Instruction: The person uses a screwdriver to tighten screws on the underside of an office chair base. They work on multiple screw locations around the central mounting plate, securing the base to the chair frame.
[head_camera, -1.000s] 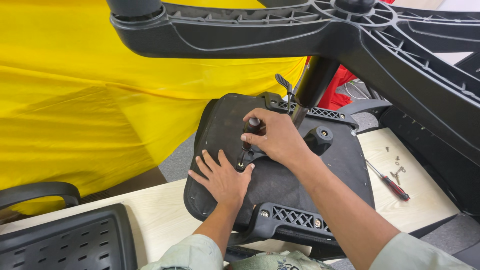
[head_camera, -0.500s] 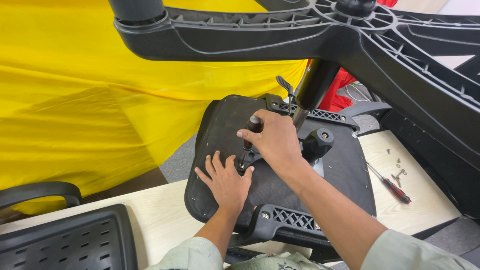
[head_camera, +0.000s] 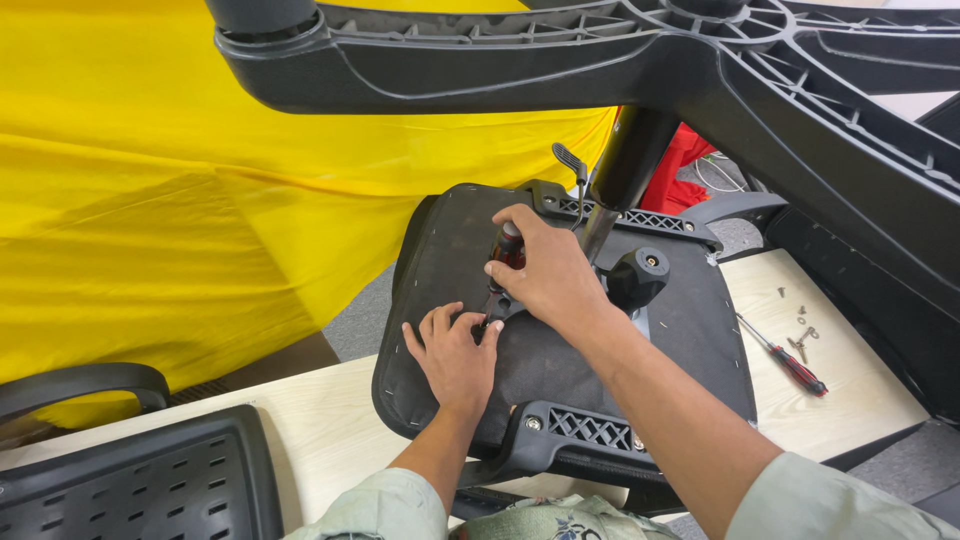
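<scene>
Right hand (head_camera: 548, 272) wraps its fingers tight round the red-and-black handle of a screwdriver (head_camera: 503, 270), which stands nearly upright with its tip down on the underside of an upturned chair seat (head_camera: 440, 290). Left hand (head_camera: 458, 355) lies flat on the same dark fabric, fingers spread, its fingertips touching the spot where the tip meets the seat.

Room is tight above: the chair's star base (head_camera: 620, 60) spans the top of the view, and its column (head_camera: 625, 165) comes down just beside the right hand's knuckles. A round black knob (head_camera: 640, 277) sits just right of that wrist. To the left the seat's edge overhangs the pale wooden table (head_camera: 320, 420), with yellow cloth (head_camera: 200, 220) draped behind. On the right, bare table runs to its edge, where a second red-handled screwdriver (head_camera: 790, 358) and a few small screws (head_camera: 800, 325) lie well apart from both hands.

The driver's tip and whatever it engages are hidden by the left fingers. The black slatted panel (head_camera: 130, 480) at lower left is cut off by the frame, as is the curved armrest (head_camera: 80, 385) beside it.
</scene>
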